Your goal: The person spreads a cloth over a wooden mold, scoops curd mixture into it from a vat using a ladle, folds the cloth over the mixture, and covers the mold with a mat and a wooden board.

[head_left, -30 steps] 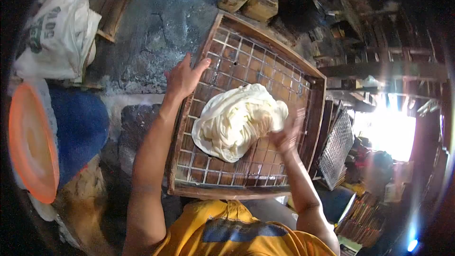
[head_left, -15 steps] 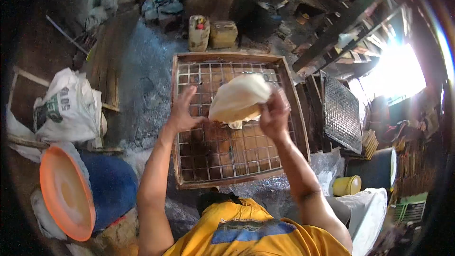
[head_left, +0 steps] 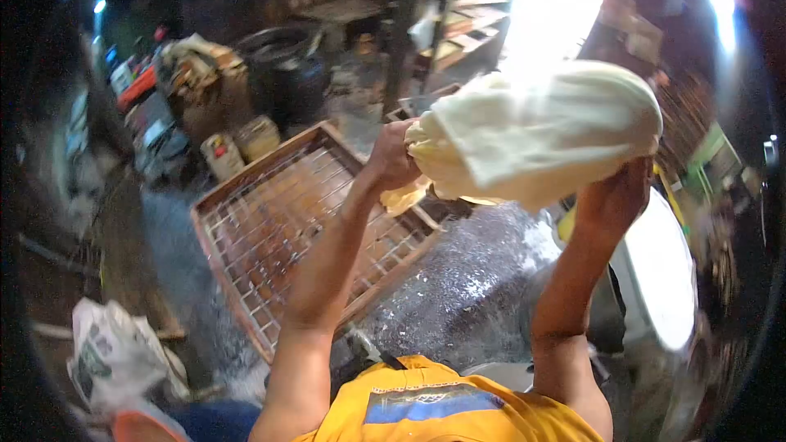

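A bulging cream-coloured cloth bag is held up in front of me, raised above the floor and tilted to the right. My left hand is closed around its bunched, gathered end. At the rounded far end, my right hand grips the cloth from below; part of its fingers is hidden behind the fabric. Below and to the left lies a wooden frame with a wire grid across it. Beneath the bag, some yellowish cloth or material hangs near my left wrist, too blurred to name.
To my right stands a large white tub, with a yellow container partly hidden beside it. A white sack and an orange-rimmed basin are at lower left. Jerrycans and a black barrel stand beyond the frame.
My view has turned right, so the frame now appears further left. The bag has been lifted off the grid and carried right. My left hand, open before, now grips it.
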Available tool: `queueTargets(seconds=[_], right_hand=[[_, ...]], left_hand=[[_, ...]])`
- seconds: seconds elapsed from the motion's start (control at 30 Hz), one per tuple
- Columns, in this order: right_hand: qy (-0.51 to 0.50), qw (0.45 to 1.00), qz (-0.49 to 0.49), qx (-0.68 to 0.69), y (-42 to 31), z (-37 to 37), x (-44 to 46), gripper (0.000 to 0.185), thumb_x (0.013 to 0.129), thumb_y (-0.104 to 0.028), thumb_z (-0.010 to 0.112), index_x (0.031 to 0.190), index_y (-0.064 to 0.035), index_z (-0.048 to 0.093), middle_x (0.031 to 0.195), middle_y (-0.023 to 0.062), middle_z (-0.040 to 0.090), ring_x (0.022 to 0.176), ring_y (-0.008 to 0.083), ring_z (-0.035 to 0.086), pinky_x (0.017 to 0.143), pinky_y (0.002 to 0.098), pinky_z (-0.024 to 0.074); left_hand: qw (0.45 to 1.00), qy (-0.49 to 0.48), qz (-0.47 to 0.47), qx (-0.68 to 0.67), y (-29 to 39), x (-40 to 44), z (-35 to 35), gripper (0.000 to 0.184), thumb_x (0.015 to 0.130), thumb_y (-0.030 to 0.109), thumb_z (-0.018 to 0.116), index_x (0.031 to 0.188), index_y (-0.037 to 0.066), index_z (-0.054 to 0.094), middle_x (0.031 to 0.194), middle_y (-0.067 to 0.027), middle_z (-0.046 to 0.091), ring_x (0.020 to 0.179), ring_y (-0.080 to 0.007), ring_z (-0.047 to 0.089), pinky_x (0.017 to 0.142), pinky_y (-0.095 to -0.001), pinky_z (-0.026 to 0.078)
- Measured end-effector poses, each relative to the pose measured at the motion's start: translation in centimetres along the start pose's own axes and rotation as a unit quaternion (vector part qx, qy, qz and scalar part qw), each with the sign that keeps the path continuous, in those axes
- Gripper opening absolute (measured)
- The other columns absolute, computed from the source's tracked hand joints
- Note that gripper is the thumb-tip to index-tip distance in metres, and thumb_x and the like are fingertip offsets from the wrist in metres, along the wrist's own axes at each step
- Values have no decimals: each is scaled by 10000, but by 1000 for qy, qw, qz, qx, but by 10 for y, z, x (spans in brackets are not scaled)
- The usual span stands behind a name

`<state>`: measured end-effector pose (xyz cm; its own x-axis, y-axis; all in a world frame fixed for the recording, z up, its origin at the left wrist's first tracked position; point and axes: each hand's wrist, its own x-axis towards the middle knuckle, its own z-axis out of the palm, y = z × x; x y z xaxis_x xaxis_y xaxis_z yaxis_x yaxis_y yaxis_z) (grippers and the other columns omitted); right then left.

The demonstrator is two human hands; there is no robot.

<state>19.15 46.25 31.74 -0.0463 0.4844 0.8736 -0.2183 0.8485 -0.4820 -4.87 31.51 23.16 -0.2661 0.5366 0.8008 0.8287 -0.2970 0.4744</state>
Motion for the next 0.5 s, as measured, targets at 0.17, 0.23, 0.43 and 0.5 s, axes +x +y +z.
queueTargets(seconds=[0.17, 0.23, 0.43, 0.5], right_hand=[[135, 903, 292, 283, 44, -106, -37, 400, 961, -296, 450, 1277, -52, 467, 1172, 130, 577, 1049, 258, 585, 894, 401, 488], [6, 953, 258, 161, 58, -129, -90, 403, 926, -238, 475, 1259, -12, 482, 1189, 143, 572, 1064, 261, 582, 895, 377, 484], [-216, 841, 488, 88, 135, -165, -257, 536, 910, -400, 482, 1239, 23, 507, 1236, 175, 539, 1119, 246, 535, 983, 395, 404], [-93, 901, 420, 55, 118, -152, -247, 620, 853, -465, 560, 1258, 0, 496, 1230, 167, 541, 1148, 222, 507, 1000, 379, 385]], left_hand=[[892, -257, -60, -366, 17, 46, 40, 394, 732, 212, 738, 1031, -8, 605, 942, -68, 668, 847, -138, 614, 744, -313, 506], [839, -224, -41, -495, 18, 35, 81, 429, 742, 217, 735, 1058, -34, 594, 986, -61, 655, 877, -123, 602, 784, -299, 501], [549, -154, -291, -768, 43, -41, 181, 434, 862, 233, 587, 1205, -22, 509, 1110, -157, 614, 942, -239, 633, 834, -385, 530], [454, -187, -340, -802, 47, -57, 189, 450, 856, 248, 591, 1211, -14, 504, 1117, -161, 610, 946, -248, 633, 830, -385, 532]])
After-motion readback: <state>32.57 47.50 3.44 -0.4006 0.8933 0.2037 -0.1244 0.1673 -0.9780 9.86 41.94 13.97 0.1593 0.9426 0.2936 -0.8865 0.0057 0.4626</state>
